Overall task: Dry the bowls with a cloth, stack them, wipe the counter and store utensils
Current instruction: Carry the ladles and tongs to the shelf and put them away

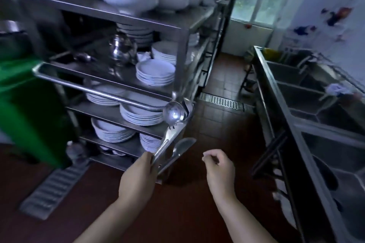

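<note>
Our left hand (138,171) grips the long steel serving utensils (167,144), whose axis runs toward one o'clock, tips beside the hanging steel ladle (173,113) on the steel dish rack's (180,49) corner, while our loosely curled, empty right hand (218,165) trails at three o'clock.

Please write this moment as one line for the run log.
left hand: grip on metal utensils | right hand: loosely curled, holding nothing | utensils beside steel rack | ladle hanging there

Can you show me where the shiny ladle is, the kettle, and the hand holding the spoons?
ladle (173,113), head view, on its round bowl.
kettle (120,50), head view, on its shiny body.
left hand (138,175), head view, on the back of the hand gripping the utensils (167,144).
</note>
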Demonstrator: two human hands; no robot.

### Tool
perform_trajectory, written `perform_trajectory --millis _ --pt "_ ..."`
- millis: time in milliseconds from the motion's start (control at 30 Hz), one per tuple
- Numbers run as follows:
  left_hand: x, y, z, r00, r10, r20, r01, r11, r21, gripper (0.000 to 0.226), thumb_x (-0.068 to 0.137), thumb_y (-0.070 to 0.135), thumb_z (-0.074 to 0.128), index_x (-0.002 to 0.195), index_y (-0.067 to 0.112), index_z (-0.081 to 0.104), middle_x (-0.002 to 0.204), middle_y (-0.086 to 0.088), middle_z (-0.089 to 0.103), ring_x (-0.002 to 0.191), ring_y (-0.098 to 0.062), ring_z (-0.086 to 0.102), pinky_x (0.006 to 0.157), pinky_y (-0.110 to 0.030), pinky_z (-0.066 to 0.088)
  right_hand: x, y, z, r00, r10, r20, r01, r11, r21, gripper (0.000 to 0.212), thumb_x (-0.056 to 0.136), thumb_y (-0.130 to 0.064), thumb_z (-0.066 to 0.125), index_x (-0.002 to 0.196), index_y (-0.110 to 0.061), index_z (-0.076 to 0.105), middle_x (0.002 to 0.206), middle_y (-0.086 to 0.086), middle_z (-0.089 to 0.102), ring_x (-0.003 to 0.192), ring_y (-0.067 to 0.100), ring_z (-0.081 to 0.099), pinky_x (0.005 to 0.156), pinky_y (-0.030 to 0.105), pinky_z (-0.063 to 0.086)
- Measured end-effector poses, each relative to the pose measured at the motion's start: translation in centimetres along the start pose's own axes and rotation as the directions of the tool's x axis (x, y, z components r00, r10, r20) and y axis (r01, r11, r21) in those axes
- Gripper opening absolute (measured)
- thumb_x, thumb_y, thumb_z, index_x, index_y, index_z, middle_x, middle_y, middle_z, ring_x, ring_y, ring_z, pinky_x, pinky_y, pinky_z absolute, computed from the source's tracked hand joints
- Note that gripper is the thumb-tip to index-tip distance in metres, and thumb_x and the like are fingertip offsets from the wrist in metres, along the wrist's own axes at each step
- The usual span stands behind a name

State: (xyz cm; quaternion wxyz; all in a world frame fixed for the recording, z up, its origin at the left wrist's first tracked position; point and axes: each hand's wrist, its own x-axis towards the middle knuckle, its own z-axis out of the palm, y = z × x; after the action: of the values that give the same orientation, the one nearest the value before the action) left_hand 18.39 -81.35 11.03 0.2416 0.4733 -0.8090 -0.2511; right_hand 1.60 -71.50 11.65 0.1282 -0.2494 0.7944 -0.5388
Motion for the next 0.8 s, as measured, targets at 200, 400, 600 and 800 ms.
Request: perform_trajectory --millis 200,400,600,800 --pt "5.1 -7.2 -5.5 0.967 -0.178 -0.184 0.18 0.984 -0.005 0.023 0.09 0.031 0.051 0.074 0.025 0.035 0.068 0.007 0.047 0.069 -0.024 0.052 0.055 -0.033 0.03 2.9 -5.5 10.6 0.97 -0.145 0.195 0.145 0.989 0.016 0.022 0.081 -0.012 0.065 0.067 -0.029 0.063 0.072 -0.008 0.068 0.072 0.009 0.061 0.068 0.031 0.047" --pt "13.2 -11.1 -9.0 0.886 -0.359 -0.293 0.361 0.931 -0.051 0.02 0.09 0.03 0.047 0.078 0.015 0.042 0.07 0.001 0.052 0.069 -0.028 0.053 0.06 -0.033 0.039 7.6 -10.1 19.0 0.904 -0.27 0.331 0.232 0.961 0.151 0.02 0.083 -0.011 0.065 0.069 -0.024 0.063 0.07 -0.011 0.068 0.071 -0.001 0.061 0.065 0.014 0.045" --pt "23.5 -13.5 -12.3 0.84 -0.409 -0.356 0.431 0.902 -0.02 0.02 0.088 0.026 0.05 0.073 0.016 0.041 0.066 -0.001 0.052 0.061 -0.023 0.05 0.049 -0.031 0.029 14.6 -15.3 26.5 0.841 -0.367 0.398 0.277 0.923 0.267 0.022 0.083 -0.006 0.062 0.07 -0.024 0.062 0.068 -0.009 0.066 0.067 0.002 0.059 0.065 0.019 0.045" --pt "31.1 -16.0 -14.2 0.799 -0.486 -0.354 0.485 0.869 -0.1 0.02 0.086 0.023 0.049 0.068 0.021 0.039 0.065 -0.001 0.055 0.058 -0.022 0.054 0.048 -0.031 0.035 20.7 -18.5 33.5 0.832 -0.355 0.426 0.249 0.926 0.285 0.019 0.082 -0.007 0.062 0.073 -0.023 0.064 0.071 -0.013 0.067 0.069 0.001 0.059 0.064 0.017 0.044"
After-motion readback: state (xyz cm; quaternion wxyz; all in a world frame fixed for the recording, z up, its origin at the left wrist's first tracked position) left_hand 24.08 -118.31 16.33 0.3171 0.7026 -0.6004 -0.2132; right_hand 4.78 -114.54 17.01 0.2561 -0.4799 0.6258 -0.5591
